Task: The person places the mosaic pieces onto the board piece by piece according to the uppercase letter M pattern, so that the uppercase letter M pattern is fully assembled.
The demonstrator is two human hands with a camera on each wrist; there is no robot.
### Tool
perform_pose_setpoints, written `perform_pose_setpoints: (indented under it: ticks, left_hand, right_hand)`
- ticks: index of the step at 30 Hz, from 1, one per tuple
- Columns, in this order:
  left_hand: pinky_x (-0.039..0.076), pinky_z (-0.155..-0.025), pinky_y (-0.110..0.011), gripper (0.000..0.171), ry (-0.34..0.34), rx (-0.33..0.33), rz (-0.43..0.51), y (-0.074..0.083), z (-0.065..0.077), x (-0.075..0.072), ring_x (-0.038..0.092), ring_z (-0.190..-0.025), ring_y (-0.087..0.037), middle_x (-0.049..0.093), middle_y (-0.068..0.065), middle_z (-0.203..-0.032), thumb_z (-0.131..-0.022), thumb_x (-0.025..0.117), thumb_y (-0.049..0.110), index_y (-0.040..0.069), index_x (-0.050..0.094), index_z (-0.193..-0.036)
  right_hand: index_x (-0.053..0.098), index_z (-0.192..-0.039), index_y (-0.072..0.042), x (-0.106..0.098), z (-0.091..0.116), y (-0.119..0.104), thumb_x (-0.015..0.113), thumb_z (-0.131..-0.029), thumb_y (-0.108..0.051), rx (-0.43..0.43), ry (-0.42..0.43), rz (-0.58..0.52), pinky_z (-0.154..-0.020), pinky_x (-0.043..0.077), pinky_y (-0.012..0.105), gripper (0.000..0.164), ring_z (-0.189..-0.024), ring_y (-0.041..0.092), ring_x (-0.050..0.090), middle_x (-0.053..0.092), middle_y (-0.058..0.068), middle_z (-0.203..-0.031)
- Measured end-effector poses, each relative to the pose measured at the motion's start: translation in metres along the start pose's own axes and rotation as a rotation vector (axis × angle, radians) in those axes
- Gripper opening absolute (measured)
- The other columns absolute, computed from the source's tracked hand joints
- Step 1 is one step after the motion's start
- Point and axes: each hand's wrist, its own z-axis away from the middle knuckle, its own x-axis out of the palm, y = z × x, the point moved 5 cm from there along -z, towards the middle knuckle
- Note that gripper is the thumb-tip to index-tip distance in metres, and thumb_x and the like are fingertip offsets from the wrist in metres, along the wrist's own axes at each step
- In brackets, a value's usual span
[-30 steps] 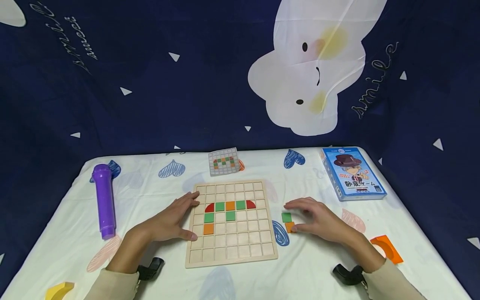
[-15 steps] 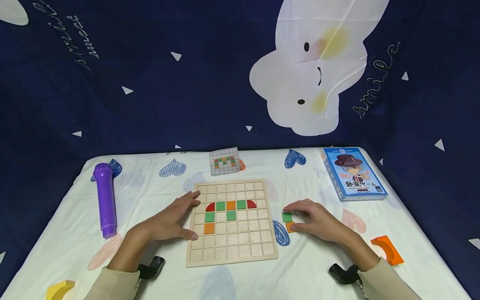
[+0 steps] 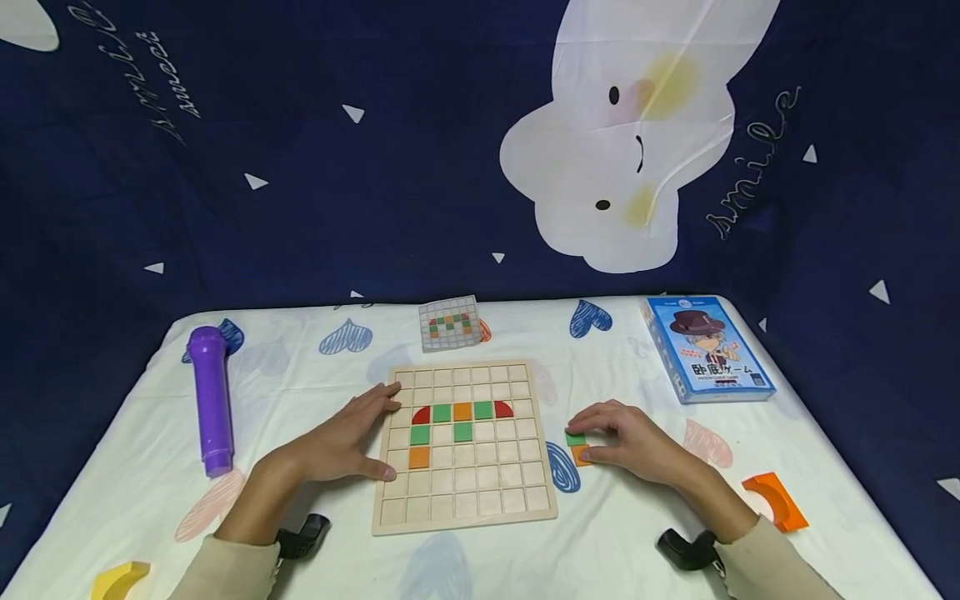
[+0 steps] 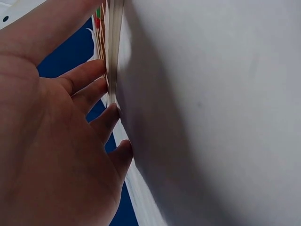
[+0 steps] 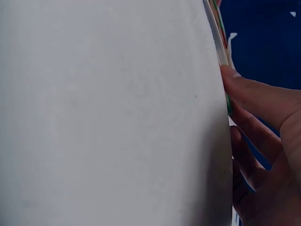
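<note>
A wooden grid board [image 3: 453,504] lies on the table in front of me, holding red quarter-round pieces and green and orange square tiles. My left hand [image 3: 337,437] rests at the board's left edge, thumb and fingers spread; in the left wrist view its fingertips touch the board's side [image 4: 114,52]. Right of the board lie a green tile [image 3: 576,440] and an orange tile [image 3: 581,455], edge to edge. My right hand [image 3: 633,442] has its index finger over the green tile's far edge and its thumb by the orange one. The right wrist view shows a green edge [image 5: 229,104] between thumb and fingers.
Behind the board lies a pattern card [image 3: 450,325] with a printed grid. A purple microphone-shaped object [image 3: 210,400] is at left, a blue game box [image 3: 708,350] at back right. An orange curved block [image 3: 780,502] and a yellow one [image 3: 120,579] lie near the front.
My right index finger has come down onto the green tile's far edge, covering part of it. The left hand and the board stay in place.
</note>
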Motion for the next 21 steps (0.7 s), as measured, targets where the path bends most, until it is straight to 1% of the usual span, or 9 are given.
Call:
perform_pose_setpoints:
  ticks: [8, 13, 17, 21]
  left_hand:
    - [0.013, -0.126, -0.069, 0.092, -0.002, -0.004, 0.006, 0.0030, 0.0010, -0.0007, 0.013, -0.159, -0.045, 0.023, -0.014, -0.170, -0.071, 0.089, 0.046, 0.003, 0.047, -0.141]
    - [0.013, -0.126, -0.069, 0.092, 0.004, -0.002, 0.008, 0.0034, 0.0013, -0.0007, 0.013, -0.159, -0.046, 0.023, -0.015, -0.170, -0.071, 0.089, 0.045, 0.003, 0.047, -0.141]
    - [0.014, -0.126, -0.069, 0.091, 0.006, -0.005, 0.008, 0.0030, 0.0010, -0.0005, 0.013, -0.159, -0.044, 0.023, -0.013, -0.171, -0.071, 0.089, 0.045, 0.005, 0.048, -0.141]
    - [0.015, -0.126, -0.069, 0.090, 0.005, -0.008, 0.004, 0.0023, 0.0006, -0.0002, 0.013, -0.159, -0.045, 0.023, -0.012, -0.171, -0.071, 0.089, 0.046, 0.006, 0.048, -0.141]
  right_hand:
    - [0.078, -0.117, -0.020, 0.0012, -0.0017, -0.0017, 0.082, -0.085, -0.024, -0.004, -0.026, 0.011, -0.102, 0.052, 0.028, 0.032, -0.116, 0.014, 0.065, 0.072, -0.008, -0.119]
    - [0.078, -0.114, -0.019, 0.0008, -0.0042, -0.0025, 0.081, -0.086, -0.021, -0.011, -0.035, -0.027, -0.099, 0.052, 0.022, 0.028, -0.112, 0.010, 0.065, 0.072, -0.008, -0.116]
    - [0.079, -0.112, -0.017, -0.0002, -0.0057, -0.0037, 0.079, -0.088, -0.014, -0.031, -0.036, -0.054, -0.096, 0.053, 0.019, 0.024, -0.108, 0.009, 0.065, 0.072, -0.006, -0.114]
    - [0.080, -0.111, -0.016, -0.0001, -0.0071, -0.0049, 0.076, -0.089, -0.008, -0.030, -0.060, -0.069, -0.096, 0.054, 0.018, 0.023, -0.107, 0.009, 0.065, 0.072, -0.005, -0.114]
